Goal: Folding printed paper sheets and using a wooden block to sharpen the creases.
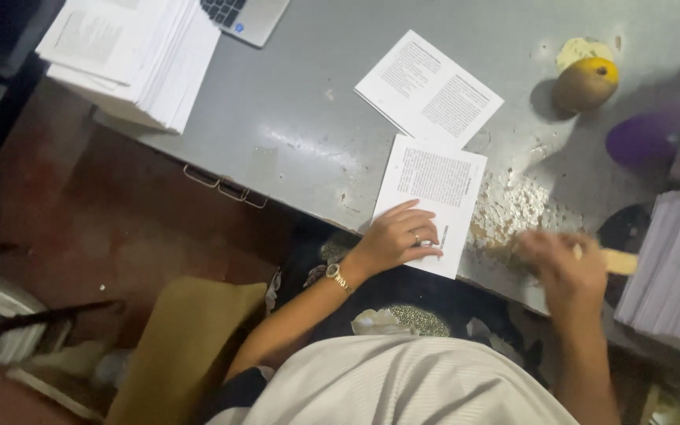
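Observation:
My left hand (400, 236) lies flat on the lower corner of a folded printed sheet (434, 193) at the near edge of the grey metal desk (293, 118); it wears a ring and a wristwatch. My right hand (560, 264) is blurred, to the right of that sheet, and is closed around a pale flat stick (619, 260) that pokes out toward the right. A second printed sheet (428, 88) lies open farther back on the desk.
A tall stack of paper (131, 55) and a laptop corner (245, 16) sit at the back left. Another paper stack (678, 267) stands at the right. A round yellow-brown fruit (585, 81) and a purple object (641, 140) lie at the back right. Flaked paint (509, 208) marks the desk.

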